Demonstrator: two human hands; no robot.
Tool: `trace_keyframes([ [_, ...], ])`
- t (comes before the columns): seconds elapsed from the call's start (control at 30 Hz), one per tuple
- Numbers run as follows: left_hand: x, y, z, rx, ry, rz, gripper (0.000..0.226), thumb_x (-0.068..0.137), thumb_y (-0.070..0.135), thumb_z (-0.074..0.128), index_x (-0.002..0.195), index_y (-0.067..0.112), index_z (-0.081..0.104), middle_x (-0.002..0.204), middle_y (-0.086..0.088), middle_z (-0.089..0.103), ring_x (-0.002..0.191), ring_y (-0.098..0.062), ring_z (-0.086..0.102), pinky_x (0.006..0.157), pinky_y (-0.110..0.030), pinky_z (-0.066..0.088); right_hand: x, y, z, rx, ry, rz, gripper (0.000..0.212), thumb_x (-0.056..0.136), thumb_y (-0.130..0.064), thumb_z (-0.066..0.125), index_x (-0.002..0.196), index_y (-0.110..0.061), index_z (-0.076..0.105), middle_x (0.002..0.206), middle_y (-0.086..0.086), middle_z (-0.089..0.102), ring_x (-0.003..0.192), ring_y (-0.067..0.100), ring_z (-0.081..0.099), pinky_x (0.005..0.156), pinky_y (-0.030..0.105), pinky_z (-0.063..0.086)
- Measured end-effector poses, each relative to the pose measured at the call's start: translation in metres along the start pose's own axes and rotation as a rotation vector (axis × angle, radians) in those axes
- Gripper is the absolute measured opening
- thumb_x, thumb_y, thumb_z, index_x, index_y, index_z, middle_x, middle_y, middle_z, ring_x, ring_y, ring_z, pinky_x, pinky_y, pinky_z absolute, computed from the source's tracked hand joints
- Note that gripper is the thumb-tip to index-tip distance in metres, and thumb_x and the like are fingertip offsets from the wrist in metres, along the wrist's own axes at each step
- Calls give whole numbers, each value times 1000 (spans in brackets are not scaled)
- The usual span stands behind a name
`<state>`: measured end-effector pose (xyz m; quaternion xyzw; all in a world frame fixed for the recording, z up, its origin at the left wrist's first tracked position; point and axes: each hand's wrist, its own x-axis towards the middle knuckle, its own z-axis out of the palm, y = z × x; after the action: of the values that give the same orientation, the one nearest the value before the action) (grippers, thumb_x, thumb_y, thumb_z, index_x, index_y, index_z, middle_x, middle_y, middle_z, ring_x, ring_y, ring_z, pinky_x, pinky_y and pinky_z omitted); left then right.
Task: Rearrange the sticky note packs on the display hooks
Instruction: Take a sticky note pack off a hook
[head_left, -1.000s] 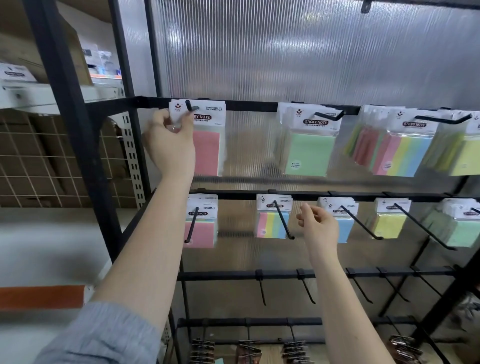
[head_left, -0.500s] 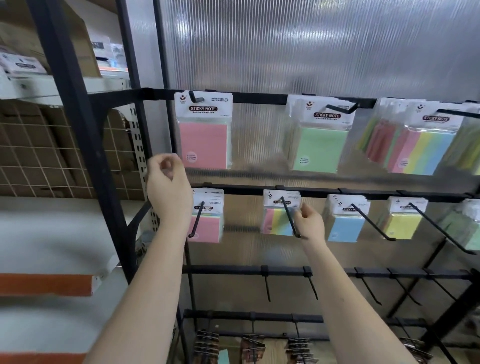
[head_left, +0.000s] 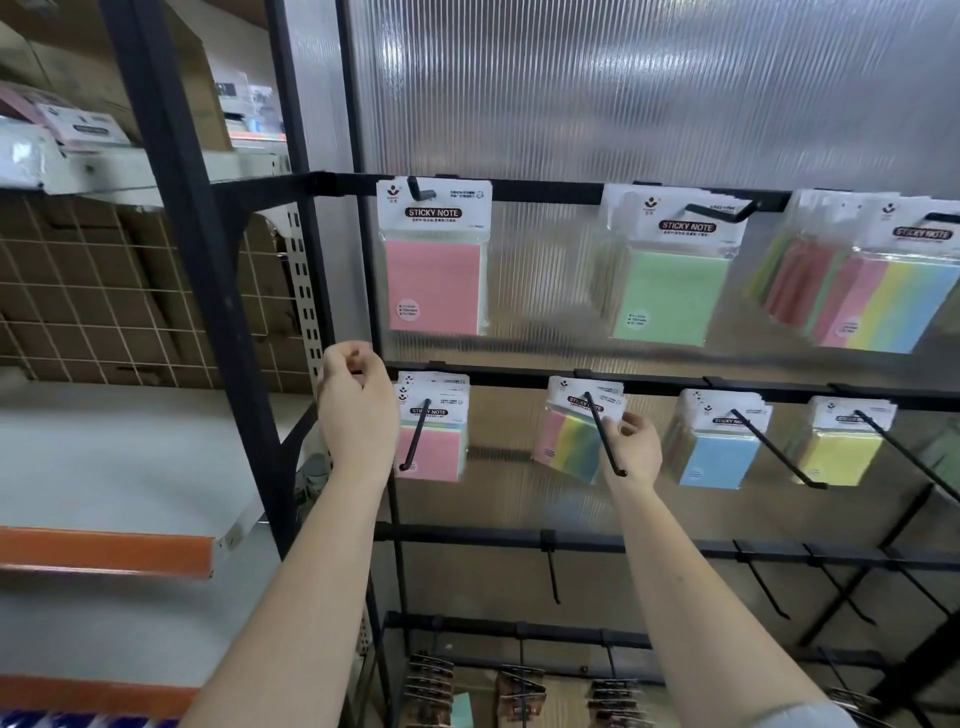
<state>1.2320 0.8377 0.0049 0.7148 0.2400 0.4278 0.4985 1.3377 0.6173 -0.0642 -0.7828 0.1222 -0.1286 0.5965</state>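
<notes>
The right hand is pinched on the lower right corner of a rainbow sticky note pack, which is tilted on the second hook of the middle rail. The left hand is curled, grip pressed together on nothing, just beside the pink pack at the rail's left end. Further up, a large pink pack is hung on the top rail.

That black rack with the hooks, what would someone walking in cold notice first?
Probably the pastel sticky note packs hanging in rows from the black metal rack, with a large pink sticky note pack at the top left. Next, the two bare arms reaching up: the right hand pinches the tilted rainbow-striped pack on the second row, while the left hand is curled beside the small pink pack.
</notes>
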Motion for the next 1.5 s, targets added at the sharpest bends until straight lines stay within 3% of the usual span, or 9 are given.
trace_keyframes([
  [0.1,-1,-4,0,-2,-17,-1,11,98,25,41,108,23,47,86,16,44,74,7,42,57,-12,29,3,-1,0,10,-50,19,31,95,-29,55,112,-4,59,105,8,63,101,27,59,75,28,40],
  [0.2,-3,-6,0,-16,-37,-5,9,99,25,40,105,26,46,92,11,49,77,3,46,59,-12,31,2,-2,-1,64,-155,24,35,97,-30,51,70,-7,56,70,8,54,74,23,51,59,28,34],
  [0.5,-7,-14,4,-16,-86,-39,13,99,28,40,108,24,48,102,7,52,91,-10,47,65,-15,31,-26,-4,-30,53,-217,-17,37,100,-29,44,84,-2,64,66,8,53,62,17,46,57,28,32],
  [0.6,-10,-17,4,-1,-103,-57,13,98,29,40,108,24,48,101,7,52,86,-9,47,71,-23,33,-41,-5,-40,54,-212,-46,41,100,-27,44,64,-9,53,55,1,43,57,15,36,55,27,27],
  [0.77,-9,-27,2,32,-141,-101,14,97,26,40,108,25,49,86,14,46,72,4,41,56,-17,29,-60,-12,-54,-55,-124,-48,45,99,-25,42,57,-17,26,48,-6,23,45,10,20,46,24,17],
  [0.9,0,-39,3,138,-203,-214,16,97,24,34,108,25,47,78,6,47,64,-8,45,48,-23,29,-73,-19,-64,-159,-99,-88,41,98,-22,41,60,-15,26,54,0,24,50,15,21,50,27,15],
  [1.33,13,-57,31,212,-367,-304,39,100,25,32,137,18,44,132,-6,51,66,-9,42,49,-17,28,-110,-48,-89,-390,81,-251,49,98,-23,39,52,-12,25,45,0,27,45,16,24,47,27,17],
  [1.4,12,-60,31,161,-354,-334,38,99,24,34,134,18,46,128,-7,53,82,-17,51,59,-22,38,-111,-52,-91,-374,82,-269,49,98,-24,38,53,-12,24,46,0,25,45,17,22,48,28,15],
  [1.5,6,-72,30,64,-315,-376,29,96,21,39,120,16,53,110,-6,60,77,-16,55,51,-22,37,-111,-56,-94,-361,88,-273,48,98,-25,39,54,-12,23,47,1,25,46,17,22,48,29,15],
])
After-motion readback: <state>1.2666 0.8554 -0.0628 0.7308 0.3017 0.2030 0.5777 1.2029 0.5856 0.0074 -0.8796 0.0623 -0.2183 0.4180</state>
